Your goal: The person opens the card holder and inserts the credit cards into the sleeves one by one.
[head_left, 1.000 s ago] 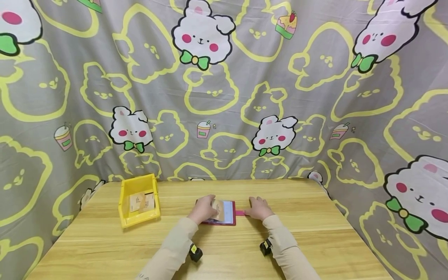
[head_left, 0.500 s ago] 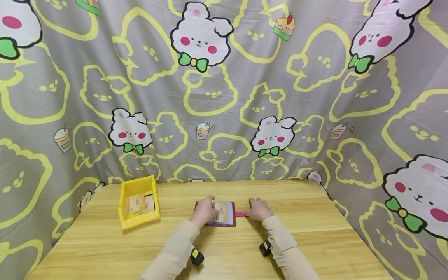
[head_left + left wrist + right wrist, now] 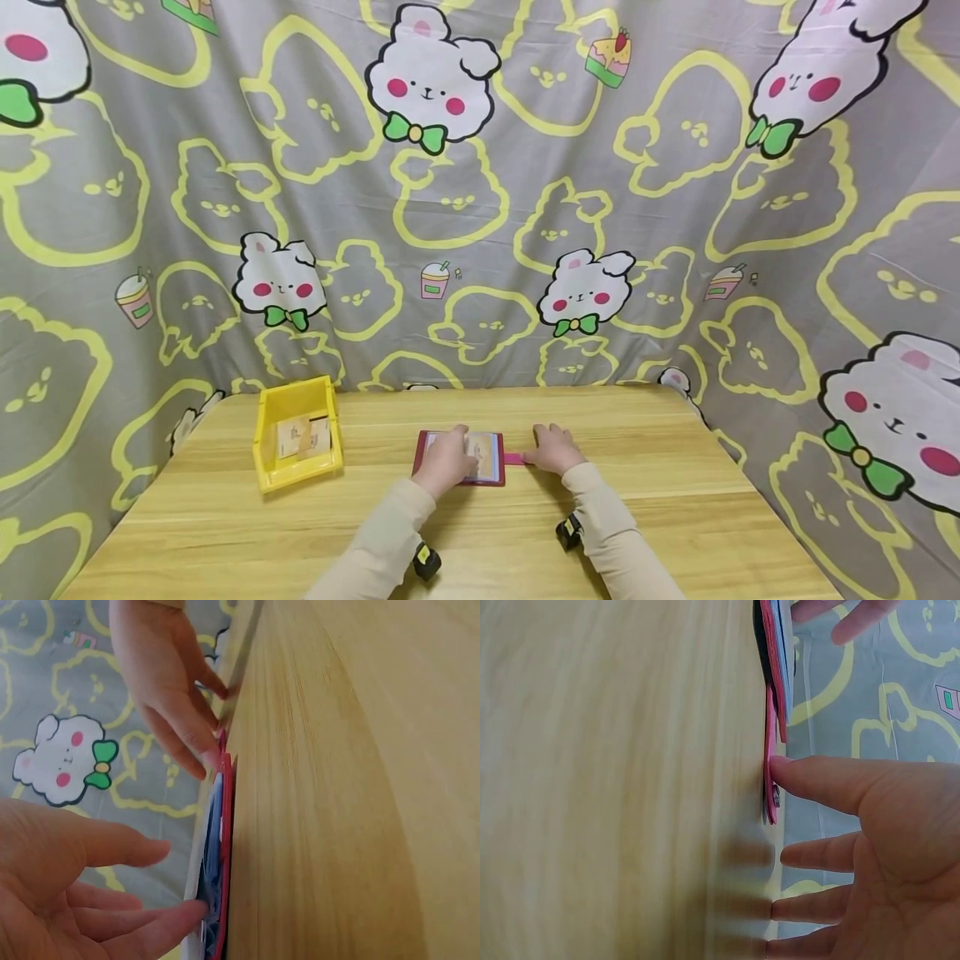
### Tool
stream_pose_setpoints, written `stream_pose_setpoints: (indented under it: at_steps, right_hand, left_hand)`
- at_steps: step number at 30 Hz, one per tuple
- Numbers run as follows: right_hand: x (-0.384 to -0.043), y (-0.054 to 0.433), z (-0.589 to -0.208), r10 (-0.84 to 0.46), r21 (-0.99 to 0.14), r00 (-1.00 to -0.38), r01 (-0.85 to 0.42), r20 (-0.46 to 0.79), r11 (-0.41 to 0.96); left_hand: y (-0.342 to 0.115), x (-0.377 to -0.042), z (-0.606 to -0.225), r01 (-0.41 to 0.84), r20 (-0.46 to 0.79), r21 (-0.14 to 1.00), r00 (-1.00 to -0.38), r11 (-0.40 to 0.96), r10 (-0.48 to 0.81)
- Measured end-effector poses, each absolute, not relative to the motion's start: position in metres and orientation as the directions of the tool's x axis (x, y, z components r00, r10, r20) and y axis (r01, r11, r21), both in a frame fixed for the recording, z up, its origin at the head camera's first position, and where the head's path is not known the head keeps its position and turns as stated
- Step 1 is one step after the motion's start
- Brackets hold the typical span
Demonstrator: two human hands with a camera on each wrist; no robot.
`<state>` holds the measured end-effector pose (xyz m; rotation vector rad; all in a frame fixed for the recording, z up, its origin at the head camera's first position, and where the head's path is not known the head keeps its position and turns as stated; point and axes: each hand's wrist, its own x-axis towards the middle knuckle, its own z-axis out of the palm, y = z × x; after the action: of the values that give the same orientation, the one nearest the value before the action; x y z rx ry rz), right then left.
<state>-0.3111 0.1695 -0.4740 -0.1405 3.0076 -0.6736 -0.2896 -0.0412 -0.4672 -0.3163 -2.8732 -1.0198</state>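
Observation:
A red card holder (image 3: 502, 475) lies open flat on the table, with clear sleeves and a tan printed card (image 3: 482, 454) on its right part. Over its middle is my left hand (image 3: 446, 462), the fingertips at the sleeves and the thumb apart from them in the left wrist view. A pink strap (image 3: 514, 458) sticks out from the holder's right edge, bearing a metal snap (image 3: 777, 796). My right hand (image 3: 557, 450) touches this strap with its thumb, while its other fingers are spread with their tips near the tabletop. The left hand hides part of the card.
A yellow bin (image 3: 303, 477) stands on the left of the wooden table (image 3: 495, 533), with tan cards (image 3: 300, 435) in it. A grey patterned curtain (image 3: 480, 333) hangs behind the table and along both sides.
The tan card, tilted up under my left hand one second ago, now lies flat on the holder. My left hand has moved slightly right over it. The right hand stays at the strap.

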Motion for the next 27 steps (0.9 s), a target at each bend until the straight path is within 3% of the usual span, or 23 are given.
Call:
stream_pose_setpoints:
  at_steps: [22, 27]
  right_hand:
    - [-0.312, 0.169, -0.475, -0.096, -0.417, -0.995, -0.073, -0.035, 0.906]
    - [-0.312, 0.170, -0.476, -0.098, -0.410, -0.995, -0.077, -0.031, 0.909]
  left_hand:
    - [-0.032, -0.296, -0.465, 0.144, 0.059, 0.619, -0.989, 0.772, 0.137]
    - [-0.046, -0.299, -0.461, 0.077, -0.039, 0.763, -0.986, 0.642, 0.165]
